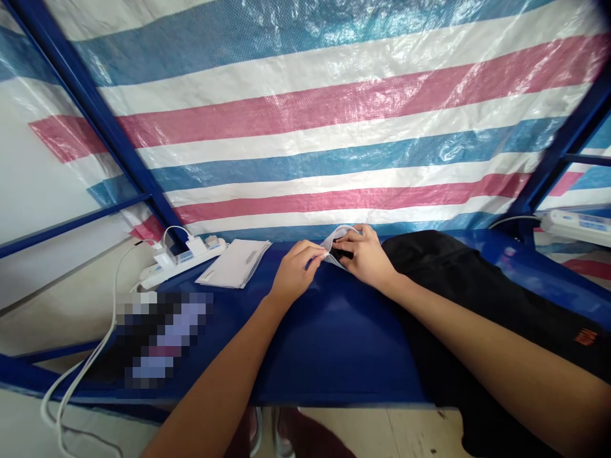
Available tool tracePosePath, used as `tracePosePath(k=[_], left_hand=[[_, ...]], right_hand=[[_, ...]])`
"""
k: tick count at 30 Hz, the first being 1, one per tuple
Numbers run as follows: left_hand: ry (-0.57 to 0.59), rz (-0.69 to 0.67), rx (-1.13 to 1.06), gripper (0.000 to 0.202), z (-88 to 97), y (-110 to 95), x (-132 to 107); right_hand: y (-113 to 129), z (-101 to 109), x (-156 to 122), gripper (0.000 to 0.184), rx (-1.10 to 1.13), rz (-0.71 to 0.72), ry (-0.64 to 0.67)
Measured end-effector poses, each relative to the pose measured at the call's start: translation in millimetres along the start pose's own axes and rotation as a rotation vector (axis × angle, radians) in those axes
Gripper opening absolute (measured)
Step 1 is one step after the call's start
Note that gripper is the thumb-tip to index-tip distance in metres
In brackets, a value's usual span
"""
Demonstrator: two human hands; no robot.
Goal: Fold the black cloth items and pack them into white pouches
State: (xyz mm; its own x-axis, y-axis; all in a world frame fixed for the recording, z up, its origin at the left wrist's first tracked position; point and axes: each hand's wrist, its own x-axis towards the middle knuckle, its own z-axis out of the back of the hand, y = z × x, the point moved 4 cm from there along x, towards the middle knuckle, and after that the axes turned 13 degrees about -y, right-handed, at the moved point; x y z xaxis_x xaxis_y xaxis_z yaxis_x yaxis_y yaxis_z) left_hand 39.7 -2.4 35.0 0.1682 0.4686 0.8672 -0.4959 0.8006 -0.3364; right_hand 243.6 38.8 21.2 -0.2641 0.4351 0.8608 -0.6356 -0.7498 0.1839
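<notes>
My left hand pinches the near left edge of a white pouch that looks like paper or thin plastic. Its mouth is spread in a rounded opening. My right hand is at the other side of the pouch, its fingers bent into the opening around a small black thing. The kind of black thing cannot be made out, as fingers cover most of it. A stack of white envelopes or flat packs lies left of my left hand. Beside my right forearm is a black garment.
A blue metal surface carries everything. At the left end stand a white power strip with plugs and cables and a pixelated item. Another power strip is at the right. Striped plastic sheeting hangs behind, between blue posts.
</notes>
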Motion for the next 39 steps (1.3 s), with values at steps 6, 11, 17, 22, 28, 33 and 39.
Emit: tracePosePath(k=[6,11,17,22,28,33,39], left_hand=[[0.151,-0.038,0.0,0.025,-19.7,-16.9,-5.1],[-0.016,0.06,0.02,0.016,-10.7,2.7,-4.8],[-0.066,0.101,0.041,0.012,-7.0,13.8,-5.4],[-0.04,0.083,0.018,0.011,-9.1,11.2,-5.8],[0.015,0.011,0.053,0.013,-7.1,7.6,-4.3],[0.009,-0.033,0.094,0.014,-3.9,4.8,-2.2],[-0.176,0.065,0.136,0.011,14.3,15.8,4.9]], right_hand=[[5.8,-8.6,-4.5,0.026,-0.157,0.084,0.054],[7.0,1.5,-0.9,0.024,-0.033,0.038,-0.023],[17.2,13.1,4.3,0.029,0.096,0.032,-0.078],[22.0,12.3,4.1,0.02,0.115,0.112,-0.04],[22.7,14.9,4.4,0.017,0.113,0.178,-0.061],[18.8,17.4,6.9,0.017,0.079,0.188,-0.069],[-5.7,24.3,9.2,0.017,-0.001,0.054,-0.127]])
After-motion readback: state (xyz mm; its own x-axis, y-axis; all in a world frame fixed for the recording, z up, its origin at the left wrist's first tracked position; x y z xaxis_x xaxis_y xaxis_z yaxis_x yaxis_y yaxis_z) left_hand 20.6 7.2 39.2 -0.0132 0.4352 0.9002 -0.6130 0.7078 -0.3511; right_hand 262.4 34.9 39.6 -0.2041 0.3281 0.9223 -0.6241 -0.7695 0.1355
